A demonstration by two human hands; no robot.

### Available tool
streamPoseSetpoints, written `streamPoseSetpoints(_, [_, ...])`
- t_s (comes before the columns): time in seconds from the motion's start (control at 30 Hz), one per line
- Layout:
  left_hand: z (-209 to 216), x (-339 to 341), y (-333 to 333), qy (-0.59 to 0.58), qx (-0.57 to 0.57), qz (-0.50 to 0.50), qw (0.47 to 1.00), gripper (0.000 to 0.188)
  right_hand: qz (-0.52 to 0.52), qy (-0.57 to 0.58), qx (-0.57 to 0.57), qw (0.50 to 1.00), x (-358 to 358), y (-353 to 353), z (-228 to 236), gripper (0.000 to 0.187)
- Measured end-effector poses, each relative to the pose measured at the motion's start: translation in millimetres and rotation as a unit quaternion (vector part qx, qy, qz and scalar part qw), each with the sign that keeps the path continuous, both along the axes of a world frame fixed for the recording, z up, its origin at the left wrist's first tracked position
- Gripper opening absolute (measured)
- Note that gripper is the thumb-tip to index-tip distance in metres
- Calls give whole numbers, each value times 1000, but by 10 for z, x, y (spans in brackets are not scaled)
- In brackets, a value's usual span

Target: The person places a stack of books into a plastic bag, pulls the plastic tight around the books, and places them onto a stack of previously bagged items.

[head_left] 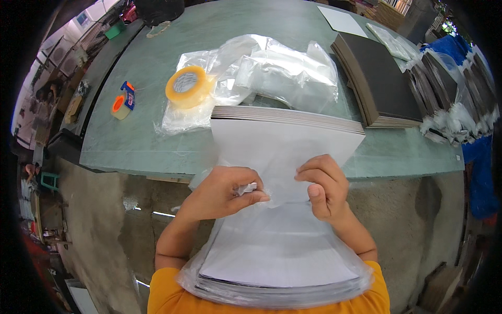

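Observation:
A thick stack of white boards or sheets leans from the table's near edge toward my body, its lower part inside a clear plastic bag. Its far end sticks out bare and shows several layered edges. Over the middle of the stack, my left hand pinches a gathered bit of the clear plastic between thumb and fingers. My right hand hovers at the stack's right side, fingers bent and thumb apart, with nothing visible between them. Whether its fingertips touch the plastic cannot be told.
Clear plastic bags lie on the green table, with a tape roll on them. A small tape dispenser sits left. Dark boards are stacked right, beside plastic-wrapped bundles. A white sheet lies far back.

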State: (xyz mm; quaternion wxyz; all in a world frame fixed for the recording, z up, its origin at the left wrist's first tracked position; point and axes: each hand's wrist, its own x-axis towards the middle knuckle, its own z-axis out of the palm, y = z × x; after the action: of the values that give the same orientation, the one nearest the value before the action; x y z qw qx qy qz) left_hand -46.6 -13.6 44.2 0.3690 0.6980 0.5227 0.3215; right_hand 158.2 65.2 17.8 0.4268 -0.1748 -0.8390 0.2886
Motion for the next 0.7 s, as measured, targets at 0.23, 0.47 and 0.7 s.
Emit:
streamPoseSetpoints(0.23, [-189, 163, 37, -48, 15, -11, 999, 15, 122, -219, -293, 923, 103, -92, -262, 38])
streamPoseSetpoints(0.47, [-250, 95, 10, -62, -12, 9, 998, 15, -9, -15, -186, 982, 305, -190, 110, 39])
streamPoseSetpoints(0.7, [-406, 259, 58, -76, -31, -77, 994, 16, 132, -283, -311, 898, 224, -105, -257, 38])
